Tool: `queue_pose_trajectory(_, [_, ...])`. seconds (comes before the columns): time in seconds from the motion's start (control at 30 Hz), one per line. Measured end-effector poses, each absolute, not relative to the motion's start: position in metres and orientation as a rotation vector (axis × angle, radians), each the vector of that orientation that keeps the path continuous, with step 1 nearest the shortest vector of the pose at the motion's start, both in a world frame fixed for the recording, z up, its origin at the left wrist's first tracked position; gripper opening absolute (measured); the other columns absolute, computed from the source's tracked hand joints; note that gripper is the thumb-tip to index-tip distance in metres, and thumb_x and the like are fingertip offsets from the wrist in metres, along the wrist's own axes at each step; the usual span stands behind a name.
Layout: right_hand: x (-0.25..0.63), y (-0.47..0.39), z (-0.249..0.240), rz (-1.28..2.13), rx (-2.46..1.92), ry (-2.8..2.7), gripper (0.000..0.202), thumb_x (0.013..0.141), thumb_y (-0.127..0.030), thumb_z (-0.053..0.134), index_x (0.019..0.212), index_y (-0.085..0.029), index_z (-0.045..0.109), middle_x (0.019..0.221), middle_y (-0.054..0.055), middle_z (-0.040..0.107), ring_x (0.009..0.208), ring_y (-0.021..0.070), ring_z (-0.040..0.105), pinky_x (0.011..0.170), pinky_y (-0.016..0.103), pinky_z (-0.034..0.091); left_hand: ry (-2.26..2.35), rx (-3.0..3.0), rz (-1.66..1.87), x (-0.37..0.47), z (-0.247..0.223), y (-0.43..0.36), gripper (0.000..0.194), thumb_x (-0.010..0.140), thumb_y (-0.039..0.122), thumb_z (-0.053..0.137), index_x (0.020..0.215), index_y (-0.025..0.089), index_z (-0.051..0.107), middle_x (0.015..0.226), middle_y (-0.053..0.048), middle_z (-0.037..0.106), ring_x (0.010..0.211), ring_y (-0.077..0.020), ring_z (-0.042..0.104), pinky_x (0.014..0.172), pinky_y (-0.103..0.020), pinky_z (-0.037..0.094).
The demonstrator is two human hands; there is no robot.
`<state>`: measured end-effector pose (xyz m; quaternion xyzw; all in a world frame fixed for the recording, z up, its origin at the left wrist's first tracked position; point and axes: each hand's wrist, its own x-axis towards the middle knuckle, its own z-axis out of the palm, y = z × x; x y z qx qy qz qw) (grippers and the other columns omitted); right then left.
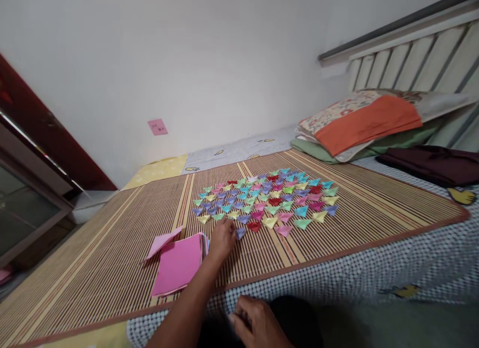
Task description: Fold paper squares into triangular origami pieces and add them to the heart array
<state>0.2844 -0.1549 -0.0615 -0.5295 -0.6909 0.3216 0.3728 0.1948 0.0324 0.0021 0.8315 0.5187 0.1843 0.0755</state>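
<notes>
My left hand (223,236) reaches over the striped mat with its fingers pinched at the left edge of a purple folded-paper piece (240,233). That piece lies at the near side of many small folded-paper pieces in several colours, set out in rows. A red folded piece (254,227) is just right of it, and a pink one (283,230) lies further right. Low in the view, my right hand (258,322) is in front of the bed's edge, fingers loosely bent and apart, with nothing visible in it.
A stack of pink paper sheets (178,265) lies left of my left forearm, with a folded pink sheet (161,244) against its far corner. Pillows (366,123) and a dark red folded cloth (430,164) lie at the right by the headboard (415,58). A pink note (157,127) is on the wall.
</notes>
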Motion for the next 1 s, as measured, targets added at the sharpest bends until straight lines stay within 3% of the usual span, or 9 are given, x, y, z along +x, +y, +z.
queue_pose_trajectory(0.23, [0.287, -0.155, -0.061, 0.816, -1.373, -1.777, 0.02, 0.084, -0.016, 0.058, 0.071, -0.022, 0.044, 0.065, -0.004, 0.052, 0.061, 0.0141, 0.052, 0.057, 0.025, 0.03, 1.582, 2.407, 0.569, 0.188, -0.004, 0.035, 0.034, 0.098, 0.034, 0.064, 0.127, 0.017, 0.062, 0.126, -0.01, 0.066, 0.105, -0.0244, 0.068, 0.088, -0.046, 0.059])
queue_pose_trajectory(0.43, [0.287, -0.154, -0.067, 0.82, -1.382, -1.771, 0.017, 0.083, -0.016, 0.059, 0.072, -0.021, 0.048, 0.067, -0.002, 0.057, 0.064, 0.0147, 0.055, 0.059, 0.025, 0.031, 1.567, 2.401, 0.579, 0.181, 0.003, 0.032, 0.003, 0.088, 0.016, 0.071, 0.09, 0.016, 0.069, 0.095, -0.005, 0.07, 0.09, -0.02, 0.066, 0.082, -0.033, 0.052])
queue_pose_trajectory(0.73, [0.286, -0.153, -0.07, 0.855, -1.41, -1.754, 0.015, 0.082, -0.017, 0.062, 0.072, -0.02, 0.052, 0.067, -0.002, 0.06, 0.065, 0.0149, 0.056, 0.06, 0.026, 0.031, 1.609, 2.439, 0.633, 0.199, 0.003, 0.018, 0.015, 0.084, 0.005, 0.068, 0.074, 0.017, 0.069, 0.087, -0.006, 0.065, 0.092, -0.0236, 0.063, 0.082, -0.033, 0.045])
queue_pose_trajectory(1.0, [0.29, -0.153, -0.069, 0.89, -1.408, -1.739, 0.009, 0.083, -0.019, 0.063, 0.075, -0.019, 0.059, 0.069, 0.0, 0.064, 0.065, 0.0154, 0.057, 0.06, 0.025, 0.032, 1.441, 2.564, 0.681, 0.23, 0.018, -0.004, 0.012, 0.088, 0.009, 0.068, 0.081, 0.018, 0.072, 0.094, -0.006, 0.067, 0.098, -0.0229, 0.061, 0.088, -0.034, 0.046])
